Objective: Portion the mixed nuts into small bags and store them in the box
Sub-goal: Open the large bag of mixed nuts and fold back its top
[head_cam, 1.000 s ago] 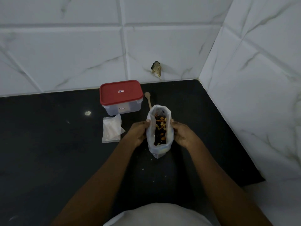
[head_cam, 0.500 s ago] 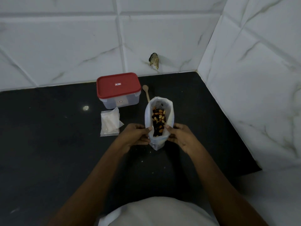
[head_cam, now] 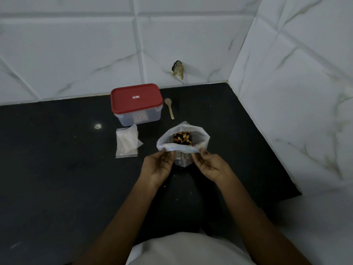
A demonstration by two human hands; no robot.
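Two hands held a clear plastic bag of mixed nuts (head_cam: 201, 135) open.
The left hand (head_cam: 158, 167) and right hand (head_cam: 209, 165) pinched its near rim at mid-counter. The red-lidded clear plastic box (head_cam: 136, 101) stood at 11 o'clock of it.
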